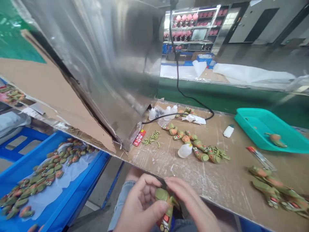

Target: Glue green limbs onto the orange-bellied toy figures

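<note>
Low in front of the table edge, my left hand (142, 206) is closed around a small green toy figurine (162, 194) with red, white and orange painted parts; its thumb presses on the front. My right hand (193, 203) curves around the figurine's right side with its fingers long and together; its thumb is hidden. On the table ahead lie more green and orange figurines (185, 139) in a loose row. Small curved green pieces (151, 137) lie left of them, more green pieces (218, 152) at the right end. A white squeeze bottle (185, 150) stands tilted among them.
A blue crate (55, 135) of figurines stands at left below a metal panel (103, 64) and cardboard sheet (55, 93). At right are a teal basket (256, 122), a white-bodied small bottle (228, 131) and more figurines (267, 187). A black cable (177, 71) hangs to the table.
</note>
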